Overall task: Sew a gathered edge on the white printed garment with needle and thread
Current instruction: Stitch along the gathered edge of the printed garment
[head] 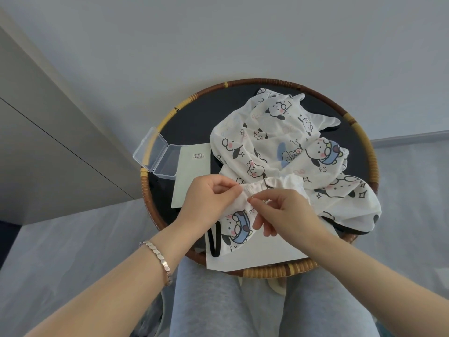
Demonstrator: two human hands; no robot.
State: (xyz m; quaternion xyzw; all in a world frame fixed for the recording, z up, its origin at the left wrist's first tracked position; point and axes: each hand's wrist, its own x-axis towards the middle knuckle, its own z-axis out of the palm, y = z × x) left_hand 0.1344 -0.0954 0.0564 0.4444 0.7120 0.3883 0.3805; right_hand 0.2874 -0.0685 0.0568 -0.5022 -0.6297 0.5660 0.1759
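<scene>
1. Head view, step in hand: a stitch is being worked into the gathered white edge (267, 187) of the white garment printed with cartoon puppies (279, 147). The left hand (211, 198) pinches that edge between thumb and forefinger. The right hand (284, 210) has its thumb and forefinger closed on what looks like a thin silvery needle (253, 196), right at the fold; the thread is too fine to see.
2. Next move, as a judgement: the needle must be drawn clear through and the thread pulled snug, while the left hand keeps the ruffles bunched.
3. The garment: thin, soft and crumpled, it lies across the right half of the round dark table with a woven rattan rim (374, 166), reaching its near edge, where the puckered band sits between both hands.
</scene>
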